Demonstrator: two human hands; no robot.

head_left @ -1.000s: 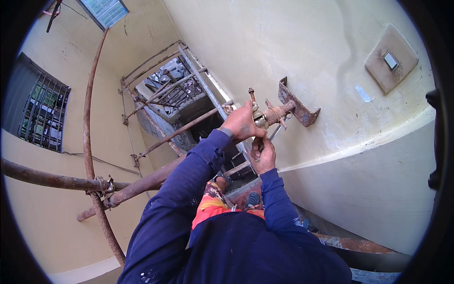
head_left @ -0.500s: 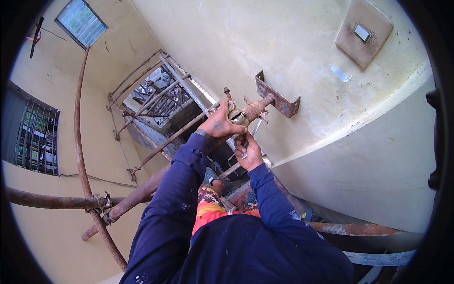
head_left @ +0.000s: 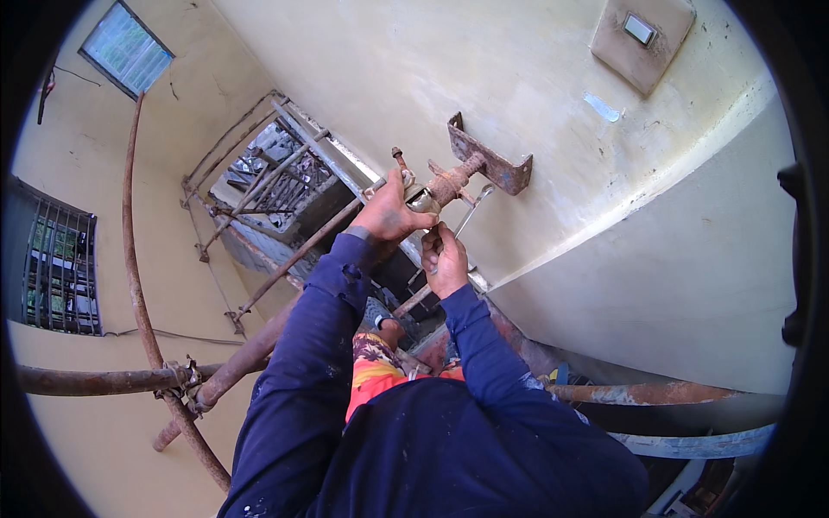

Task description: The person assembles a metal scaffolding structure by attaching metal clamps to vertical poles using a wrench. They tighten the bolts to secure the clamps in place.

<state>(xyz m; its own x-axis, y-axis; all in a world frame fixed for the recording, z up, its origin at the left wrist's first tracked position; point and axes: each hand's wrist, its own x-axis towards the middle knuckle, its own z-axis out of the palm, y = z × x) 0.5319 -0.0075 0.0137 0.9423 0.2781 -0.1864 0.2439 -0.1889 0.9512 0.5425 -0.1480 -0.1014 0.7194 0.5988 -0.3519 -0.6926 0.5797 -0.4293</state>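
Note:
My left hand point(head_left: 391, 211) is closed around a metal scaffold clamp point(head_left: 422, 200), its thumb pointing toward my other hand. The clamp sits at the end of a rusty pole, against a rusty screw jack point(head_left: 449, 184) with a U-shaped head plate point(head_left: 496, 164) near the wall. A bolt point(head_left: 398, 157) sticks up beside the clamp. Just below, my right hand point(head_left: 446, 263) has its fingers pinched together under the clamp, holding a slim silver wrench point(head_left: 471, 213) that slants up past the jack. What the fingertips touch is hidden.
Rusty scaffold poles point(head_left: 138, 259) cross at the left, joined by a coupler point(head_left: 181, 377). A stained wall point(head_left: 587, 164) with a light switch point(head_left: 640, 29) rises at the right. Barred window point(head_left: 60, 259) at far left. More pipes point(head_left: 648, 394) run along the lower right.
The view has shifted slightly, so the scene sits a little further left. More of the wrench's far end shows beside the jack. My left hand stays on the clamp.

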